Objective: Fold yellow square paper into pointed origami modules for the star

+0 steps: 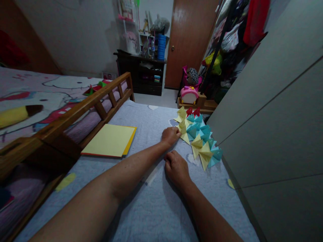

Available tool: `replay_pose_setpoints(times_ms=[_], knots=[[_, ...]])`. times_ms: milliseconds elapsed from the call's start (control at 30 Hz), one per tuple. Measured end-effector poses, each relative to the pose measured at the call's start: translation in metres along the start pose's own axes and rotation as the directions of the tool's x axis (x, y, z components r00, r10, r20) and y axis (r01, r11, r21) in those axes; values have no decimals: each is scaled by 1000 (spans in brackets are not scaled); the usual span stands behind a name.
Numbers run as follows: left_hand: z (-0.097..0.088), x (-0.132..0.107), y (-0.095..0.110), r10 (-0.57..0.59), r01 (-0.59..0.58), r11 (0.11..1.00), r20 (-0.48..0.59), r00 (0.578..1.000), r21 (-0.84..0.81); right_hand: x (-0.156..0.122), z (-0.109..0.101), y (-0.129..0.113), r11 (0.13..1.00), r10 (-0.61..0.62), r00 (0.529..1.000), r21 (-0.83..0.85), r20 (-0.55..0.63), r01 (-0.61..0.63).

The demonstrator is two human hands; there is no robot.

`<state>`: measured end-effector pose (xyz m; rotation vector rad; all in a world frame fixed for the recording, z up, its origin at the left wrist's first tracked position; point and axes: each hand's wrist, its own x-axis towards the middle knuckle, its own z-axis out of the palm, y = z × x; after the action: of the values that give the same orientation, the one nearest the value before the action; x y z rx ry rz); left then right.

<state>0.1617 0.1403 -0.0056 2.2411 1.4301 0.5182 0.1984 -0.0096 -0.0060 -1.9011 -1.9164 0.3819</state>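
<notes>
My left hand (171, 136) reaches forward with its fingers pinched against the edge of a yellow folded-paper piece (184, 135). Closed loosely above the sheet, my right hand (177, 169) rests nearer to me, with nothing visible in it; its inner side is hidden. Origami pieces stand in a cluster to the right of my left hand: several yellow ones (206, 153), several light blue ones (194, 130) and two red ones (196, 112) at the far end. On the left lies a stack of coloured paper (108, 139), pale yellow on top with orange showing beneath.
A blue bedsheet (151, 215) spreads under everything. Along the left runs a wooden bed rail (101, 101), with a second bed beyond it. A pale cabinet (277, 134) borders the right side. At the back stand a dark low cabinet (141, 75), a door (191, 33) and a pink toy case (189, 95).
</notes>
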Motion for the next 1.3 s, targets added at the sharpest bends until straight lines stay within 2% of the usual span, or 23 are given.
replay_pose_setpoints(times_ms=[200, 333, 467, 633, 700, 767, 900, 1000, 1067, 1167, 1300], knots=[[-4, -2, -2, 21, -21, 1000, 19, 1000, -7, 0, -1, -1, 1000, 15, 1000, 11, 13, -16], [-17, -14, -3, 40, -41, 999, 33, 999, 27, 1, -2, -2, 1000, 29, 999, -7, 35, -28], [-44, -41, -1, 118, -123, 989, 66, 991, 77, 1, -2, -1, 999, 31, 999, -21, 43, -30], [-88, -90, -10, 254, -271, 953, 132, 958, 133, -1, 0, 0, 999, 2, 1000, -34, 15, -1], [-105, -108, -23, 329, -358, 914, 166, 929, 189, -1, 0, 2, 1000, -15, 1000, -22, 7, 15], [-121, -122, -44, 339, -370, 906, 171, 925, 207, -2, 1, 3, 1000, -24, 1000, -4, 2, 24], [-146, -138, -105, 147, -165, 952, 87, 985, 257, -2, 1, 5, 1000, -31, 999, 7, -9, 31], [-154, -148, -150, 15, -50, 964, 133, 991, 261, -2, 2, 7, 999, -36, 999, -3, -16, 36], [-154, -154, -170, 5, -49, 968, 179, 984, 244, -1, 2, 8, 999, -47, 999, -5, -15, 47], [-150, -160, -182, -20, -23, 973, 184, 983, 231, -1, 2, 9, 998, -57, 998, 4, -9, 57], [-149, -160, -182, -32, 10, 987, 133, 991, 160, -1, 2, 10, 999, -50, 999, 4, -9, 50]])
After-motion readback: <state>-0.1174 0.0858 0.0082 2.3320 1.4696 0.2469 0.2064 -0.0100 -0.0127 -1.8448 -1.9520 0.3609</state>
